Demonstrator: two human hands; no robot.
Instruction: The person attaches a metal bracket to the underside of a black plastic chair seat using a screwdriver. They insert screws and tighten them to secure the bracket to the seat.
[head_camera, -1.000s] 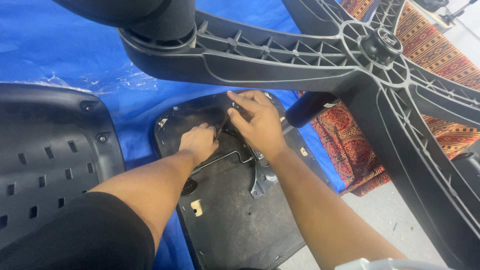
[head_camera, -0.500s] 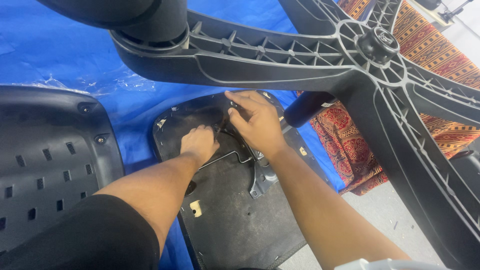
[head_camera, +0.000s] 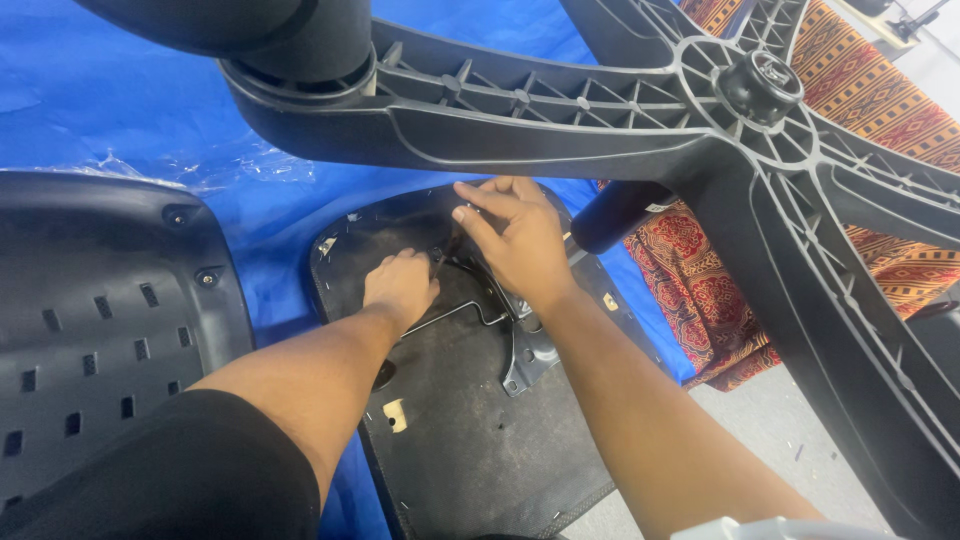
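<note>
Star-shaped chair base (head_camera: 700, 130) overhead; black seat underside (head_camera: 470, 430) lies on blue tarp (head_camera: 120, 90). Right hand (head_camera: 515, 240), fingers together, presses the metal mechanism plate (head_camera: 525, 350) mid-seat. Left hand (head_camera: 400, 287) curled beside it, grip unclear.

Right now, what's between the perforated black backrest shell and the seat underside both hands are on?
Head view: a strip of blue tarp separates the backrest shell from the seat underside. The left forearm crosses above that gap.
</note>
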